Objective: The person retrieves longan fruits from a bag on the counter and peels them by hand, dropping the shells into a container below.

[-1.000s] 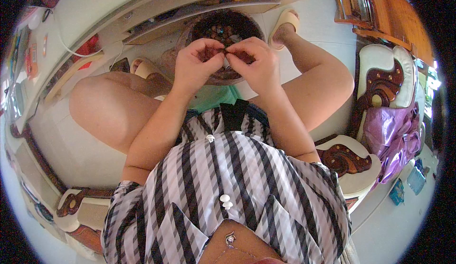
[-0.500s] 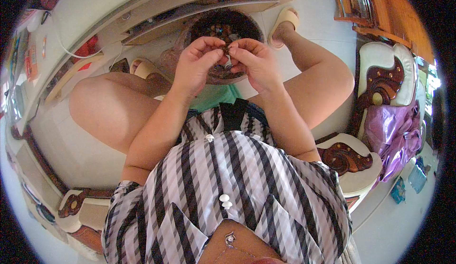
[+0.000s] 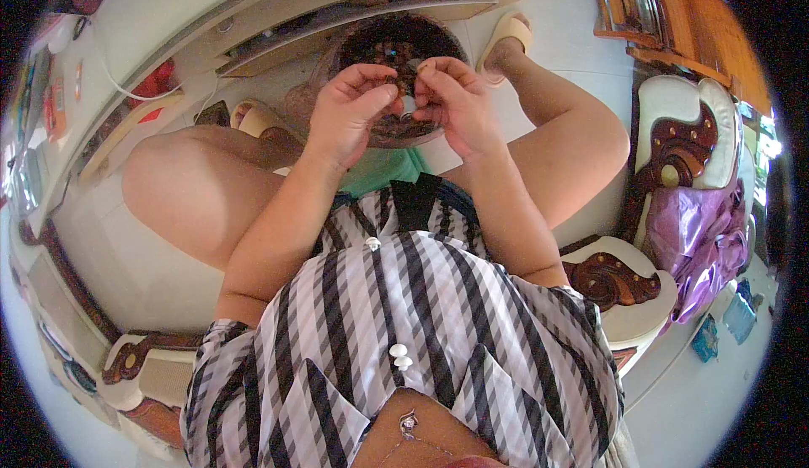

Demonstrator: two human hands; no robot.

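Both hands are held above a dark round bin (image 3: 451, 42) standing between the knees. My left hand (image 3: 352, 107) is closed in a pinch, thumb against forefinger; something small and dark may be at its tips. My right hand (image 3: 459, 101) is also pinched, a short gap away, with a tiny bit at its fingertips too small to name. Brown, dark and whitish pieces lie inside the bin, partly hidden by the hands. A green plastic-looking thing (image 3: 381, 173) shows just below the bin.
A long pale cabinet (image 3: 278, 13) with an open shelf stands behind the bin. Slippered feet rest on either side. At the right are a carved cream chair (image 3: 687, 131), a purple cloth (image 3: 695, 232) and wooden furniture (image 3: 691, 21). A white cable (image 3: 118, 89) hangs at the left.
My hands have moved apart; their fingertips were nearly touching before. The right hand has shifted slightly up and to the right, while the left has barely moved.
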